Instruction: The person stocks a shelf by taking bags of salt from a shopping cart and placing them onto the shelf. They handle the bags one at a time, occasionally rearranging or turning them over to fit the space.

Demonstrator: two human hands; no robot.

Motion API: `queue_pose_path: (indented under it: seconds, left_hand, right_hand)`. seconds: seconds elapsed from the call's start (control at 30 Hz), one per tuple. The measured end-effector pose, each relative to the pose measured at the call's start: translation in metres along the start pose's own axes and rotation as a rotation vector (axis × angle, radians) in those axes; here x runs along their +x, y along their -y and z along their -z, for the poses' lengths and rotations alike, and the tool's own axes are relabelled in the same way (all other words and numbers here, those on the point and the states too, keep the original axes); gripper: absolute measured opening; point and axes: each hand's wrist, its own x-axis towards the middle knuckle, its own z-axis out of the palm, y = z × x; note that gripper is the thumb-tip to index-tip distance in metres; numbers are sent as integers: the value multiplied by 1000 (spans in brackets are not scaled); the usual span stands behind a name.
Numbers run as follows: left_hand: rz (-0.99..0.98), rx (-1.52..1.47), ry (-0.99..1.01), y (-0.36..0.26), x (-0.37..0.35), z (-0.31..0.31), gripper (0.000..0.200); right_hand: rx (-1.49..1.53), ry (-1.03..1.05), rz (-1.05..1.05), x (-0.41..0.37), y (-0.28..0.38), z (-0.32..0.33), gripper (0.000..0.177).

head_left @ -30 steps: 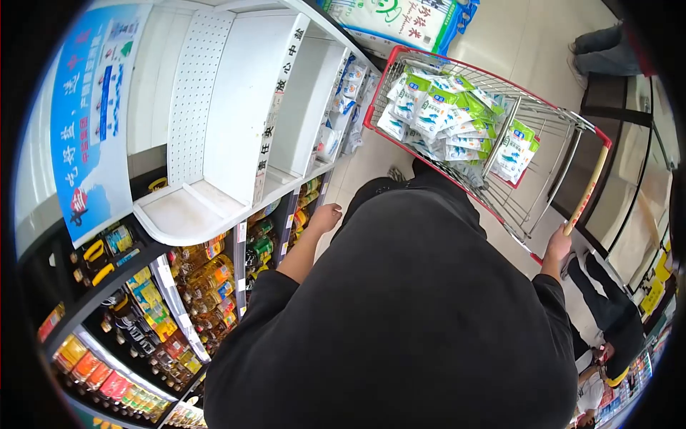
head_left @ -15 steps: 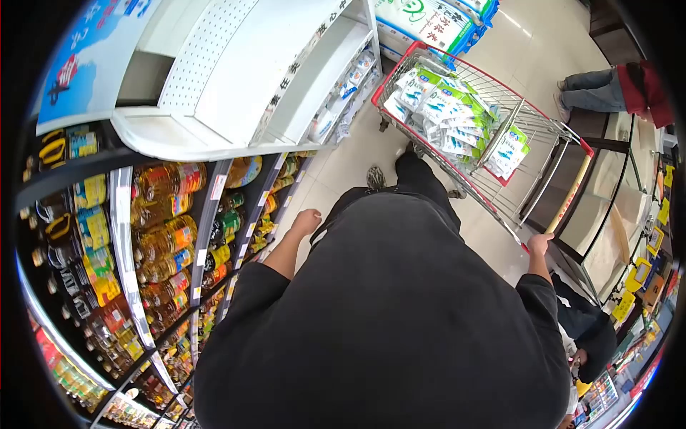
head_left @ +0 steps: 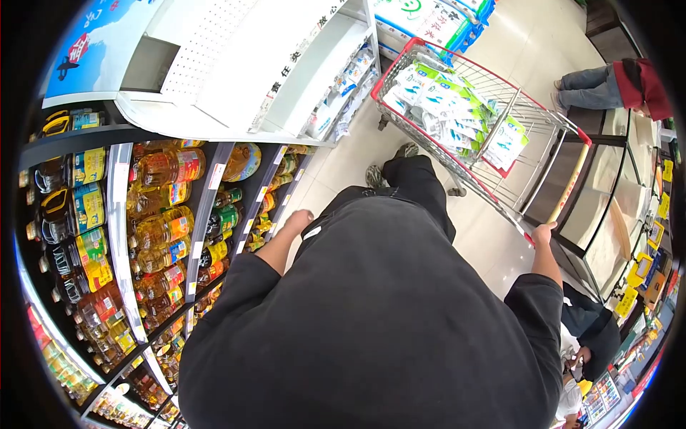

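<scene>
My right hand (head_left: 544, 232) is closed around the end of the yellow handle (head_left: 572, 182) of a metal shopping cart (head_left: 525, 96) with red trim. Inside the cart lie many white-and-green plastic packets (head_left: 443, 104), most of them heaped at its far end. A few packets (head_left: 506, 143) rest apart, nearer the handle. My left hand (head_left: 299, 220) hangs low at my left side, fingers curled in, with nothing visible in it. The closest things to it are the shelves of bottled cooking oil (head_left: 168, 229).
A white display rack (head_left: 300, 93) stands ahead on the left. Large sacks (head_left: 429, 25) are stacked beyond the cart. On the right are dark-framed display bins (head_left: 607, 179), a person in red (head_left: 639, 89) and another person (head_left: 589, 336) behind. Tiled floor (head_left: 486, 247) lies underfoot.
One of my feet has come into fuller view ahead. My left hand has shifted slightly left; my right hand stays on the cart handle.
</scene>
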Motion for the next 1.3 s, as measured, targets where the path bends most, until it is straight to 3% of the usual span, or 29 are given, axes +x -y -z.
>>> queue_pose_path:
  seconds: [0.1,0.23,0.33,0.4,0.57,0.63,0.77,0.97,1.07,1.3]
  left_hand:
    - [-65,0,-117,-38,2,44,38]
    - [-109,-36,-215,-67,20,71,39]
    - [-79,-150,-203,-84,24,72,38]
    - [-66,-76,-144,-85,33,57,37]
    - [38,-2,-34,-93,25,30,37]
    - [101,-4,83,-99,15,32,37]
    - [91,88,71,-106,31,31,36]
    - [45,-61,-226,-160,60,66,32]
    - [66,-120,-313,-217,43,93,30]
    - [118,-54,-360,-240,42,82,30]
  right_hand:
    - [79,-5,-47,48,-22,-26,88]
    - [4,-73,63,-6,1,1,84]
    - [-59,-115,144,-11,-2,3,87]
    - [-37,-51,115,-24,3,11,91]
    - [-94,-192,205,-20,6,13,99]
    - [-90,-199,248,-51,15,30,92]
    - [7,-241,193,-49,19,40,76]
    - [41,-332,27,-66,45,53,45]
    - [30,-329,-12,-55,48,56,43]
    - [66,-344,-9,-42,52,67,35]
